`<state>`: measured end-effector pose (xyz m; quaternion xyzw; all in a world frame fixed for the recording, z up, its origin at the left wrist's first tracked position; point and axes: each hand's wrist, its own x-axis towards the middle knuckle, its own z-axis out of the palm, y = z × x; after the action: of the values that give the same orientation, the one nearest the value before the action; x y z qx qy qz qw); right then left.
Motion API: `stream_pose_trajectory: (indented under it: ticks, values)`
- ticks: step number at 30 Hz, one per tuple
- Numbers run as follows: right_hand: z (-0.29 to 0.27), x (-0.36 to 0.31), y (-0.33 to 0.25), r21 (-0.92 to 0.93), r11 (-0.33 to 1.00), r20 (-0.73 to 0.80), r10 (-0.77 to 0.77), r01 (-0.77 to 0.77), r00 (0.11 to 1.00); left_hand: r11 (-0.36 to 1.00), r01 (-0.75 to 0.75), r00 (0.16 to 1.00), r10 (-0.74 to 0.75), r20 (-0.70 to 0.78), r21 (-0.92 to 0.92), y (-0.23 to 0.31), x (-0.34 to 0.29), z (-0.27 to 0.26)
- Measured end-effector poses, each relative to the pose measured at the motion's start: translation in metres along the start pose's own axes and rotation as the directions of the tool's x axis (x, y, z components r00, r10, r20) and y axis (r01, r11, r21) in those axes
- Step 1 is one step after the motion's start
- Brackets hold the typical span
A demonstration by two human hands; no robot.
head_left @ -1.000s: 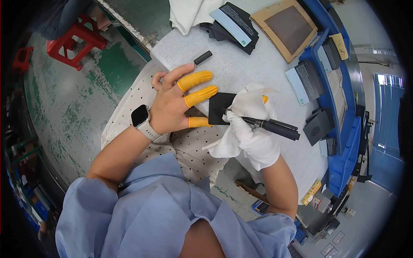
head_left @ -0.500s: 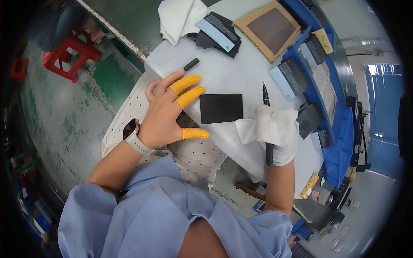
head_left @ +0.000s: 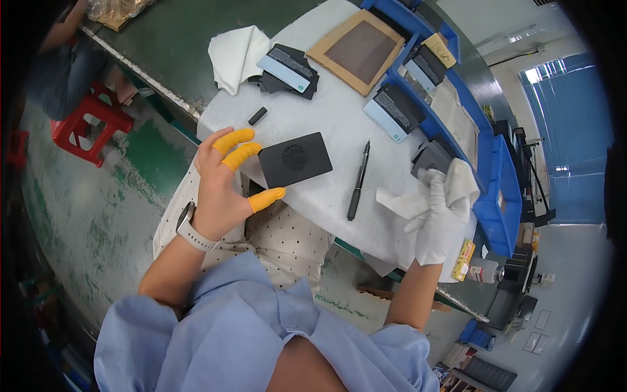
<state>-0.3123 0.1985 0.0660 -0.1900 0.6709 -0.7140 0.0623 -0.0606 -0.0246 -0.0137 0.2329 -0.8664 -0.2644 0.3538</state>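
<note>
Pen (head_left: 358, 186) is out of your R hand (head_left: 437, 219) since the prev. frame; it now lies on the bench (head_left: 317, 209), uncapped tip pointing away from you. Blk card (head_left: 296, 160), plain face up before, now shows a round emblem; it sits at the bench's near L edge, slightly tilted.

L hand (head_left: 260, 168): curved round the card's L end, yellow-covered fingers and thumb spread; fingertip at upper L corner, thumb at lower edge. Cannot tell if it pinches. Other L fingers curl behind.

R hand: gloved wht, well to the R of the pen, holding wht cloth (head_left: 462, 184) among its fingers; loose end trails L over the bench.

Pen cap (head_left: 258, 116) lies beyond your L fingertips, apart from them. Behind it: folded wht cloth (head_left: 234, 62) and, touching it, a pile of blk & lt-blue cards (head_left: 285, 68). Brown-edged panel (head_left: 359, 51) lies further R, beside the blue tray (head_left: 508, 225) along the bench's R side.
</note>
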Motion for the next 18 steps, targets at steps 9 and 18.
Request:
stream_pose_trajectory:
  ticks: [9, 18]
  values:
    - [0.112, -0.093, -0.012, -0.038, 0.997, 0.239, 0.072, -0.065, 0.968, 0.987, -0.122, 0.985, 0.107, -0.137, -0.108, 0.04, -0.004, -0.011]
    - [0.076, -0.06, -0.021, -0.066, 0.935, -0.058, 0.344, -0.348, 0.937, 0.966, -0.116, 0.993, 0.106, -0.052, -0.231, 0.038, -0.022, -0.028]
